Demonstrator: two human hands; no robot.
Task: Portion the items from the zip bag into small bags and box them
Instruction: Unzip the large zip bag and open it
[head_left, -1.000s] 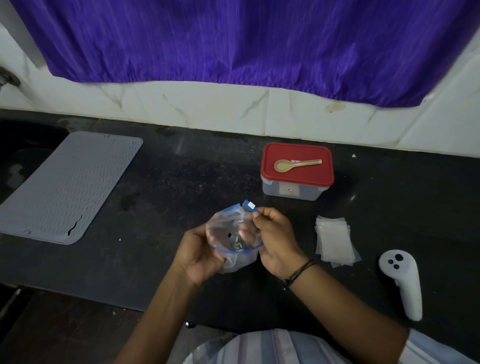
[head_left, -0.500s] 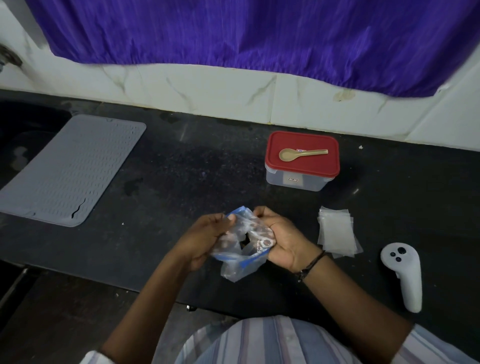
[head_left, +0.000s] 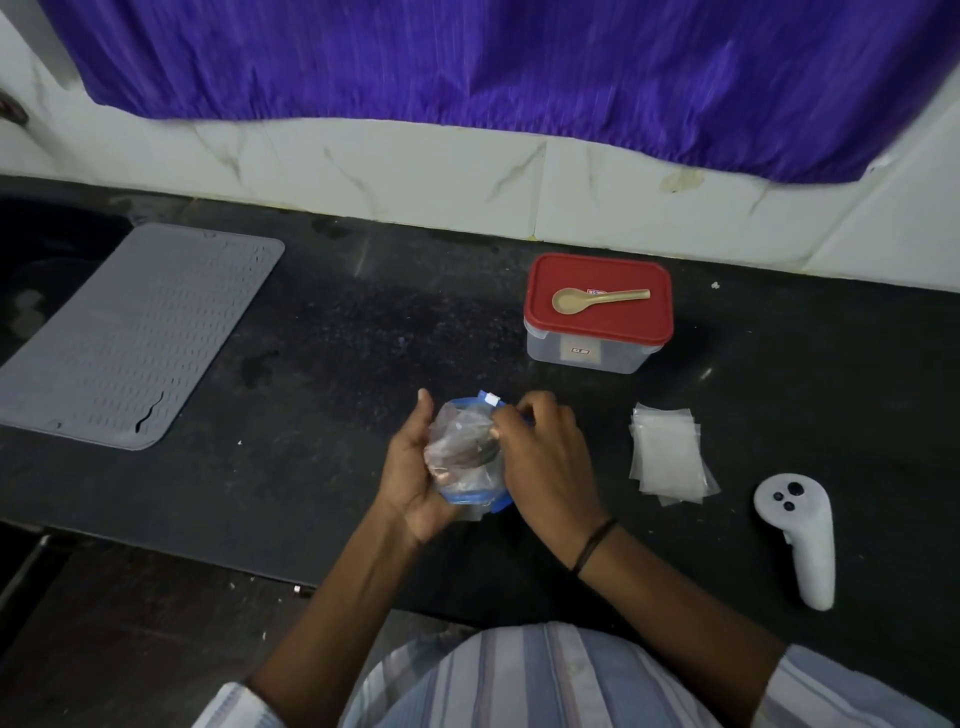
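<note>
Your left hand (head_left: 410, 467) cradles the zip bag (head_left: 467, 452) (blue-edged, crumpled) from below, while your right hand (head_left: 545, 457) pinches its top rim.

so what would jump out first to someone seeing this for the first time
Probably the zip bag, held over the near middle of the dark counter between the left hand and the right hand. Next, the box with its red lid behind them, a spoon lying on top. The purple curtain fills the whole top of the view.
</note>
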